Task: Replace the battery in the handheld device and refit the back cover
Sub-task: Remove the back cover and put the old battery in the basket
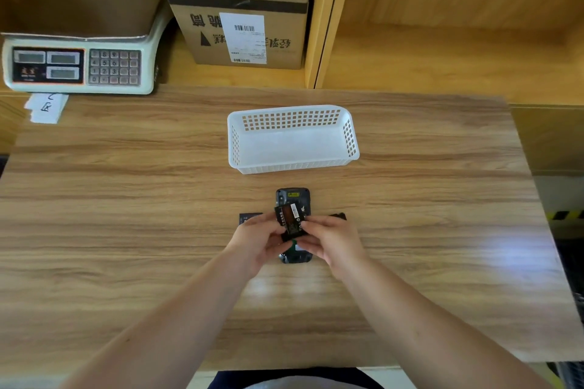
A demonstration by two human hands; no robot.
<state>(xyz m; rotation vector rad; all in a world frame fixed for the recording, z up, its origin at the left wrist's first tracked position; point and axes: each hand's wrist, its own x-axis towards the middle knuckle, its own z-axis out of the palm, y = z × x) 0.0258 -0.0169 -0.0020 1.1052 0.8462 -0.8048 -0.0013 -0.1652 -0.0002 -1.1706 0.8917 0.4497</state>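
Handheld device point(293, 196) lay back-up on the worktop point(126, 199), compartment exposed. Both hands held one battery point(291, 218) just above it: left hand point(257, 238) pinching the near left edge, right hand point(328, 237) closed on the right edge. Battery tilted, far end raised, probably to line up its contacts before seating. A dark flat piece point(249, 217) lay left of the device, another dark piece point(338, 216) to the right; which was the back cover, could not tell. White basket point(292, 164) stood beyond the device.

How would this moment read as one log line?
step: battery swap | hands: left, right both holding battery | device: open, on table | cover: off
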